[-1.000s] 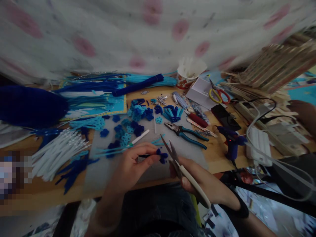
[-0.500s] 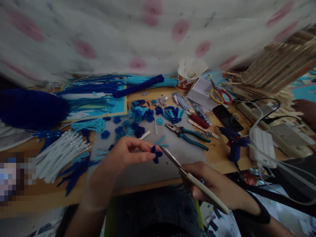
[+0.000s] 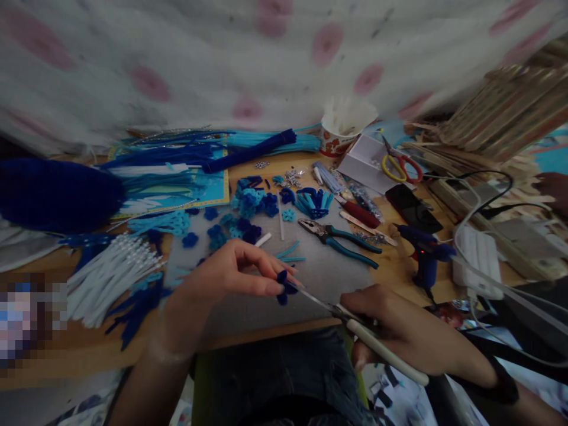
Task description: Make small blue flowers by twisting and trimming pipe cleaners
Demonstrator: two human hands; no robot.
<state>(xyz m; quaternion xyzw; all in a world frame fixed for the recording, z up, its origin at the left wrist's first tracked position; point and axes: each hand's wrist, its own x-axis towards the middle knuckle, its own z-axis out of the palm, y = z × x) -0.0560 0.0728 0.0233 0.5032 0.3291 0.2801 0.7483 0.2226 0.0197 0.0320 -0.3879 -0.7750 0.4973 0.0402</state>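
Between the thumb and fingers of my left hand (image 3: 242,272) is a small dark blue pipe-cleaner flower (image 3: 284,289), held above the grey mat (image 3: 248,313). My right hand (image 3: 390,322) grips a pair of scissors (image 3: 377,349) with pale handles. The scissors' blades point left and their tips reach the flower's right side; whether they touch a petal I cannot tell. Just beyond my hands, light blue pipe-cleaner pieces (image 3: 290,251) lie on the mat. More blue flowers (image 3: 248,201) are heaped behind my left hand.
Pliers (image 3: 339,239) lie right of the mat's middle. Farther right are a blue glue gun (image 3: 423,254), a phone (image 3: 413,208), red-and-yellow scissors (image 3: 399,165) and a white power strip (image 3: 477,263) with cables. White stems (image 3: 115,278) are bundled at left. A paper cup (image 3: 339,139) stands at the back.
The scissors' blades have turned flatter and come closer together, with their tips now at the flower. My right hand has shifted slightly right; the flower sits a little lower. The view has moved slightly.
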